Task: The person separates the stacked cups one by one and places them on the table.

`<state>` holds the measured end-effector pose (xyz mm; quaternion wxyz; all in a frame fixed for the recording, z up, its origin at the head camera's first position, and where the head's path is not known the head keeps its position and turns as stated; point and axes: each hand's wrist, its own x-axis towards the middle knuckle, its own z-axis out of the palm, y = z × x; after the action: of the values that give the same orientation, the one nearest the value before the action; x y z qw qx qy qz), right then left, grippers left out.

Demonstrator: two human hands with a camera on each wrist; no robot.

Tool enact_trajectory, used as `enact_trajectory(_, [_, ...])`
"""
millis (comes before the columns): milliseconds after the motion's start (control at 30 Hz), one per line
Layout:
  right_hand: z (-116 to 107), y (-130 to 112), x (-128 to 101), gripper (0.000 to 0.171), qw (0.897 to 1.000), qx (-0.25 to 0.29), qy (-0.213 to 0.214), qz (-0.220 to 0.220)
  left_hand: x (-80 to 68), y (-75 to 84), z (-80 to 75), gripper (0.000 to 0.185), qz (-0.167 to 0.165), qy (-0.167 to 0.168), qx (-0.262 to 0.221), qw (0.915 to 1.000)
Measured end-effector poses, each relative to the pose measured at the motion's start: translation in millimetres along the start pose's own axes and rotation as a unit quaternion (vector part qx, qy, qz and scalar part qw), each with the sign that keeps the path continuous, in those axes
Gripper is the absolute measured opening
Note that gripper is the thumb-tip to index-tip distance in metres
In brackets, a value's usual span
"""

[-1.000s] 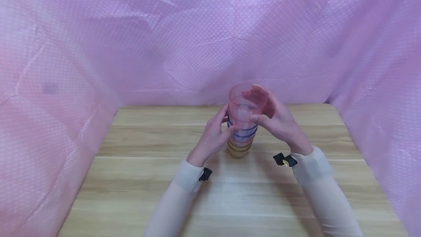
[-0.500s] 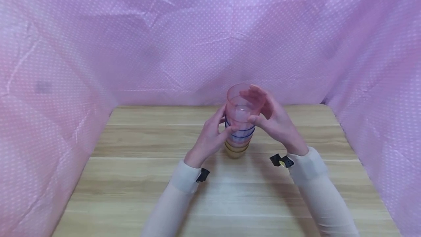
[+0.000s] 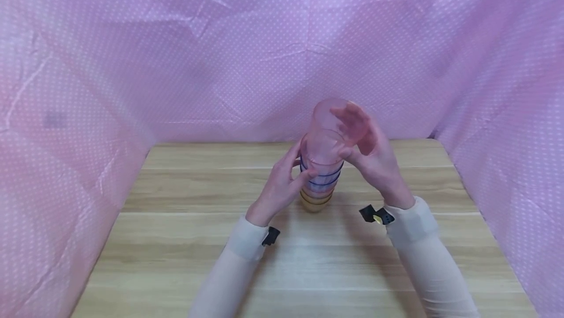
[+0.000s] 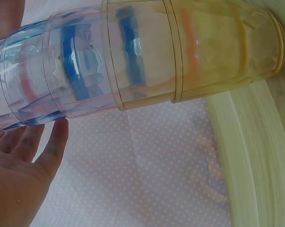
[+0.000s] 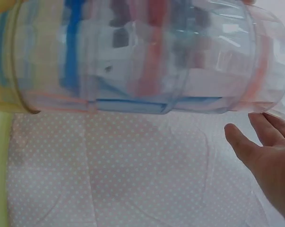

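A tall stack of see-through plastic cups [image 3: 323, 181] stands upright on the table, with yellow cups [image 4: 208, 52] at the bottom and blue and pink ones above. My left hand [image 3: 282, 181] grips the upper stack from the left, thumb across its front; its fingertips show against the cups in the left wrist view. With thumb and fingers around its right side, my right hand [image 3: 379, 159] holds the topmost pink cup [image 3: 323, 122], partly raised and leaning right above the stack. In the right wrist view, my right hand [image 5: 265, 151] appears beside the pink top end.
The wood-grain table [image 3: 211, 254] lies under both forearms. A pink dotted cloth [image 3: 264, 63] hangs behind the table and along both sides, close beyond the stack. Small black devices sit at each wrist.
My right hand has raised the top pink cup slightly up and to the right, so more of it rises above the stack. The left hand keeps its grip in place.
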<state>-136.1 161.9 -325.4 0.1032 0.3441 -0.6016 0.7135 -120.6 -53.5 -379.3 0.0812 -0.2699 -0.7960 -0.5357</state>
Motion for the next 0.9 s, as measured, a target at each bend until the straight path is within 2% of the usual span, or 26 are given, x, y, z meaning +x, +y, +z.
enact_trajectory(233, [8, -12, 2, 0.079, 0.998, 0.037, 0.035, -0.042, 0.5, -0.6, -0.2, 0.1, 0.003, -0.002, 0.0, 1.0])
enact_trajectory(433, [12, -24, 2, 0.078, 0.995, 0.045, 0.059, -0.065, 0.1, -3.1, 0.6, 0.099, 0.009, 0.004, 0.001, 1.0])
enact_trajectory(667, [6, -32, -3, 0.08, 0.991, 0.061, 0.079, -0.083, 0.9, -3.8, 2.2, 0.091, 0.026, 0.001, -0.006, 0.9996])
enact_trajectory(900, [-2, -37, -17, 0.081, 0.988, 0.076, 0.099, -0.097, -0.4, -4.3, 2.3, 0.094, 0.014, 0.007, -0.005, 0.9999])
